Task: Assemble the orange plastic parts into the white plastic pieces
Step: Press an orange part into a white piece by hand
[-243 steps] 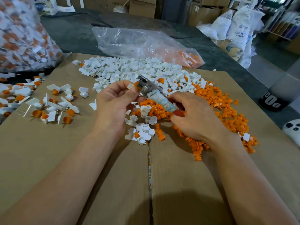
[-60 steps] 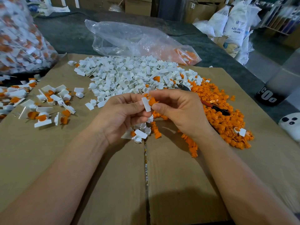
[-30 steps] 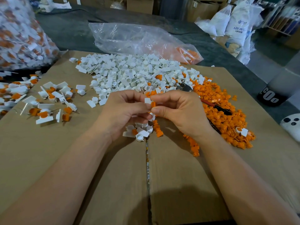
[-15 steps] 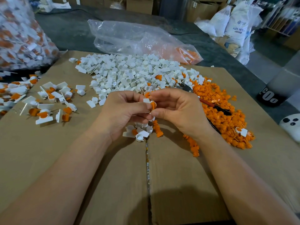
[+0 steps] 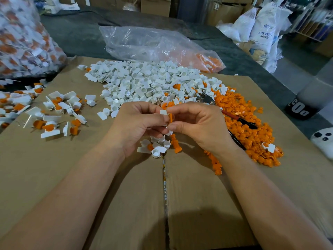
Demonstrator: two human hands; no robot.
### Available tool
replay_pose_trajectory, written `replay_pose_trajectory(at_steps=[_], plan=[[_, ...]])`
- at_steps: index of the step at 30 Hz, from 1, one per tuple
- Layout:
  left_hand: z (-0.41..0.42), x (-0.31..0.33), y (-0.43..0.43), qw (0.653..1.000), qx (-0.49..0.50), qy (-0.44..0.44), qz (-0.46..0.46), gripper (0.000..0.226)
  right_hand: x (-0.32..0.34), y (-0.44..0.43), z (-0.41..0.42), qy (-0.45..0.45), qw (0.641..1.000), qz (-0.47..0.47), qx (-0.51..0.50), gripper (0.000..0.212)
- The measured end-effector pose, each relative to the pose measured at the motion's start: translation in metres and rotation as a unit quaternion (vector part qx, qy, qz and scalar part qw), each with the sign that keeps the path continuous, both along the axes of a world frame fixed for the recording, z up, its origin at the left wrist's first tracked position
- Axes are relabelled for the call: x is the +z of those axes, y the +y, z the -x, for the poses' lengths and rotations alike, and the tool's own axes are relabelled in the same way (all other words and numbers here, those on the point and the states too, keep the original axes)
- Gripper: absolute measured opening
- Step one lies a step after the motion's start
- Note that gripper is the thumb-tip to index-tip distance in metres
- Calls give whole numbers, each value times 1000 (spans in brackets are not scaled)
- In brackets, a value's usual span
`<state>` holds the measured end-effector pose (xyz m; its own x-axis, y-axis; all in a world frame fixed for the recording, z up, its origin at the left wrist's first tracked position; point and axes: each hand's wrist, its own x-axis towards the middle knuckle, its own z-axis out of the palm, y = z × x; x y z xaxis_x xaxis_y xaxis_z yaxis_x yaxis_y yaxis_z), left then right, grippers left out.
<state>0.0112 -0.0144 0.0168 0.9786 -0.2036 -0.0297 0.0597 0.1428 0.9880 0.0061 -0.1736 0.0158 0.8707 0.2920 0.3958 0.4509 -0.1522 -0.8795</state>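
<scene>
My left hand (image 5: 137, 123) and my right hand (image 5: 196, 125) meet above the cardboard sheet (image 5: 126, 204). Between the fingertips sits a white piece (image 5: 163, 112) with an orange part (image 5: 170, 117) pressed against it; the left hand pinches the white piece, the right thumb and forefinger pinch the orange part. How deep the orange part sits is hidden by the fingers. Behind the hands lies a heap of white pieces (image 5: 149, 83), to the right a heap of orange parts (image 5: 252, 132).
Assembled white-and-orange pieces (image 5: 54, 114) lie at the left, and a few (image 5: 156, 147) under my hands. Pliers (image 5: 232, 120) rest in the orange heap. A clear bag (image 5: 158, 47) lies behind, a full bag (image 5: 23, 38) at far left. A white object (image 5: 324, 141) sits at the right edge.
Eight seconds ago my right hand held the pliers at a piece; they now lie on the orange heap. Over the last second the hands stayed together, fingers shifting slightly on the two parts.
</scene>
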Motion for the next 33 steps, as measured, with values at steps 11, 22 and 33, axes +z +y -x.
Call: replay_pose_trajectory(at_steps=[11, 22, 33], plan=[[-2, -1, -1, 1000, -7, 30, -5, 13, -4, -1, -1, -62, 995, 58, -44, 36], [-2, -1, -1, 998, -13, 57, 11, 15, -5, -1, -2, -79, 992, 85, -46, 34], [-2, 1, 0, 997, -7, 67, 30, 19, -5, -2, -3, -12, 999, 43, -23, 46]])
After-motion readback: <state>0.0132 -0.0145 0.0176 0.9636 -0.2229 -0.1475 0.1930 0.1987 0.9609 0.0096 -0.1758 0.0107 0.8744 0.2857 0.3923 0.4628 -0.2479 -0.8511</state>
